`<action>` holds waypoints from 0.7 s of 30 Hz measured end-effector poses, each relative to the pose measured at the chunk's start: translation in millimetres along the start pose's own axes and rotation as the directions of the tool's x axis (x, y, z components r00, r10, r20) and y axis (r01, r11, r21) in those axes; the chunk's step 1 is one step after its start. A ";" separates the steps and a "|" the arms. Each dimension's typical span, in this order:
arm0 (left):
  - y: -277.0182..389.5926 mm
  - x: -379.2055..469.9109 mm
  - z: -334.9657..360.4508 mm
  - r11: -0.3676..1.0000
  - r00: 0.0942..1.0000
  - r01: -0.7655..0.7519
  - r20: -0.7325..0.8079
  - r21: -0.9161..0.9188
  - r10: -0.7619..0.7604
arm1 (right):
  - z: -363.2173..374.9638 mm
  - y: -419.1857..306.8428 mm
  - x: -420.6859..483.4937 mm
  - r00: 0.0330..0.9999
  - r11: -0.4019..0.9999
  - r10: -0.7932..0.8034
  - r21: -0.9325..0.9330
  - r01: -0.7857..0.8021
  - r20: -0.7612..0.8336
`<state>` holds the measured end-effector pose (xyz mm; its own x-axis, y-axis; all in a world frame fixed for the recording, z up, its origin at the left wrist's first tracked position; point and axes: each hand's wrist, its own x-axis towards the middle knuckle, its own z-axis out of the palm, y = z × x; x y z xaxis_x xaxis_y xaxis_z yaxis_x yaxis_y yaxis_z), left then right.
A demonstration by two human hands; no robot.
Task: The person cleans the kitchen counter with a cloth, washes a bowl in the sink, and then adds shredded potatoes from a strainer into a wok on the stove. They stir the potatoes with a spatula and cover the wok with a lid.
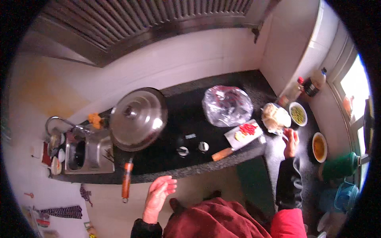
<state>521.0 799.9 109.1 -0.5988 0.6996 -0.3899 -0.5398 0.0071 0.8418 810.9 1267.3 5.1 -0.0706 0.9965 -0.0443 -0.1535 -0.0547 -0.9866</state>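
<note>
My left hand is in the air just off the counter's front edge, fingers loosely spread and holding nothing. To its left the wooden handle of a lidded wok juts past the edge; a domed metal lid covers the pan. My right hand is at the near rim of a bowl of pale food; its grip is unclear. Left of that bowl lies a cleaver with a wooden handle. Chopped red pieces and pale yellow bits rest on its blade.
A plastic-covered round vessel stands behind the cleaver. To the right are a bowl of green pieces, a bowl of orange-brown food and bottles. Two stove knobs face me. A steel sink is left; a range hood hangs above.
</note>
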 end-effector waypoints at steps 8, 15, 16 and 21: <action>81.5 -28.0 -68.4 0.952 0.951 -0.305 -0.061 -0.004 0.304 | 96.2 -28.7 -127.7 0.904 0.972 0.044 -0.229 0.061 0.426; 97.0 -46.5 -163.2 0.944 0.940 -0.329 -0.102 -0.034 0.325 | 191.6 -45.1 -263.9 0.565 0.936 0.249 -0.344 0.067 0.786; 97.6 -47.8 -179.5 0.944 0.941 -0.328 -0.098 -0.033 0.323 | 202.6 -41.2 -284.6 0.509 0.926 0.294 -0.373 0.059 0.809; 97.9 -59.5 -251.5 0.958 0.954 -0.281 -0.126 -0.060 0.272 | 232.2 -7.5 -362.2 0.216 0.919 0.288 -0.332 0.212 0.933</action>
<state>355.0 579.2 120.8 -0.7924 0.5797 -0.1897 -0.3843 -0.2330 0.8933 608.8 892.1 64.9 -0.9790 0.1413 -0.1470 0.1716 0.1817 -0.9683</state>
